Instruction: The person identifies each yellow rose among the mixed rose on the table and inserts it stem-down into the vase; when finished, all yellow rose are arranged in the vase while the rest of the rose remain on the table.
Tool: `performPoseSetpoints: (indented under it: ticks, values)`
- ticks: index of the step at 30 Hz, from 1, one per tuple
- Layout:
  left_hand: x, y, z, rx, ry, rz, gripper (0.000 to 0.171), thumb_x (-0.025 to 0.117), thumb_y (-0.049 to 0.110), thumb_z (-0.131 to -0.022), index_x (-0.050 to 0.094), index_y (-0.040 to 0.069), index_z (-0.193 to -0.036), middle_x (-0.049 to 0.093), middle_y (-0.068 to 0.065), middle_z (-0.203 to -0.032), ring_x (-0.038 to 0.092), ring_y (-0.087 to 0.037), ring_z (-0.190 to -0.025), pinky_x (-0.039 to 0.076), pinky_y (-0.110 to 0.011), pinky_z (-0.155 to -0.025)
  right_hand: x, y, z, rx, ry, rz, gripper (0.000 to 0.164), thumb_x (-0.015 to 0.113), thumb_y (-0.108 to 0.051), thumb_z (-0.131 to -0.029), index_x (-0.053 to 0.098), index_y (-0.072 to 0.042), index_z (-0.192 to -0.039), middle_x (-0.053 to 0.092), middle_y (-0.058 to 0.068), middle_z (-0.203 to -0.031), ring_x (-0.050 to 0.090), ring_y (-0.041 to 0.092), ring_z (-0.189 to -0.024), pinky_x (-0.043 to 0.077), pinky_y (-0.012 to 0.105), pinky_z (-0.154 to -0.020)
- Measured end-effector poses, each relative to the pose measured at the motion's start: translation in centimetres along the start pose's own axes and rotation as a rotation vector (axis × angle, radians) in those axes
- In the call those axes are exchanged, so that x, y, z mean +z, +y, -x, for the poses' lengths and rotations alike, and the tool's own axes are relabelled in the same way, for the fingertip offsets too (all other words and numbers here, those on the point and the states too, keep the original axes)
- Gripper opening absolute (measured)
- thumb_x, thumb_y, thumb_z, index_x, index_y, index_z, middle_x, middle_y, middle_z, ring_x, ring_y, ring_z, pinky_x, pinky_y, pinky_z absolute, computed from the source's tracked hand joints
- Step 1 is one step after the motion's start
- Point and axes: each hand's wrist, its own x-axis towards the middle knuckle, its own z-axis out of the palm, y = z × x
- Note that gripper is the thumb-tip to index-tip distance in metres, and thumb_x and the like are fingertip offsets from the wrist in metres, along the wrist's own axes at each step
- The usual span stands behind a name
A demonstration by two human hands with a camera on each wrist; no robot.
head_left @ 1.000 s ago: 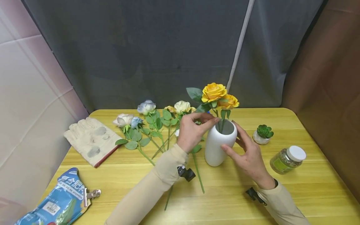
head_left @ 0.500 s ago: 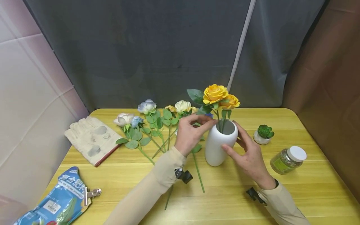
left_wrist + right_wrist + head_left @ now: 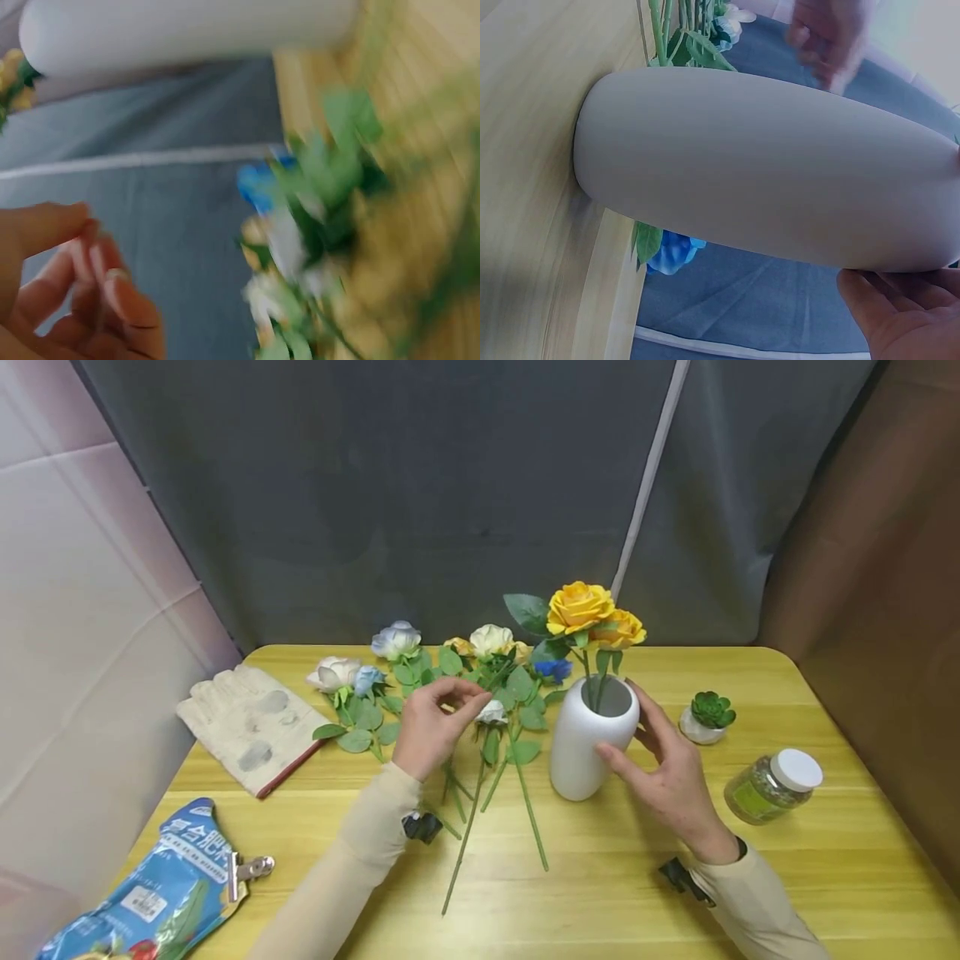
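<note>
My right hand [image 3: 671,777] grips the white vase [image 3: 581,760] near its top, thumb on the front and fingers round the right side. The vase stands upright on the table. Two yellow roses [image 3: 581,607] rise from its mouth, stems inside. To the left, my left hand [image 3: 438,727] hovers over the loose flowers, fingers loosely bent; nothing shows between them in the left wrist view. A small white rose [image 3: 492,712] lies just right of its fingertips. Behind it lie a cream rose [image 3: 491,640] and a blue flower [image 3: 553,671].
Pale and light blue roses [image 3: 335,674] lie further left beside a work glove [image 3: 251,727]. A blue bag [image 3: 150,893] with a metal clip [image 3: 251,870] is at the front left. On the right stand a potted succulent [image 3: 707,717] and a lidded jar [image 3: 772,785].
My left hand has left the yellow rose stems at the vase mouth and moved left over the loose flowers. The right hand keeps its hold on the vase.
</note>
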Motion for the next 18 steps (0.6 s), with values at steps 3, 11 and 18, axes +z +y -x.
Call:
performPoseSetpoints:
  ticks: [3,11,18]
  values:
    - [-0.7,-1.6,0.2,0.047,0.005,-0.206,0.010,0.079,0.015,-0.091,0.079,0.006,-0.095,0.077,-0.007,-0.085,0.071,-0.021,-0.074,0.059,-0.034,-0.067,0.2,-0.1,0.1,-0.002,0.001,-0.008,0.082,0.077,0.007,-0.086,0.040,-0.011,-0.157,0.051,0.018,-0.153,0.054,0.035,-0.134,0.047,0.015,-0.105]
    - [-0.4,-4.5,-0.2,0.005,-0.086,-0.501,0.012,0.078,0.012,-0.091,0.079,0.002,-0.096,0.078,-0.012,-0.087,0.073,-0.027,-0.075,0.061,-0.042,-0.070,0.2,0.0,0.2,0.002,0.000,-0.008,0.082,0.076,0.007,-0.086,0.040,-0.011,-0.157,0.051,0.018,-0.153,0.054,0.036,-0.135,0.047,0.014,-0.105]
    - [0.3,-5.6,-0.5,-0.036,-0.147,-0.559,0.012,0.078,0.014,-0.091,0.080,0.005,-0.097,0.079,-0.012,-0.092,0.073,-0.030,-0.081,0.061,-0.045,-0.074,0.1,-0.1,0.1,-0.002,0.002,0.005,0.082,0.077,0.007,-0.086,0.040,-0.011,-0.157,0.051,0.017,-0.153,0.054,0.036,-0.135,0.047,0.014,-0.105]
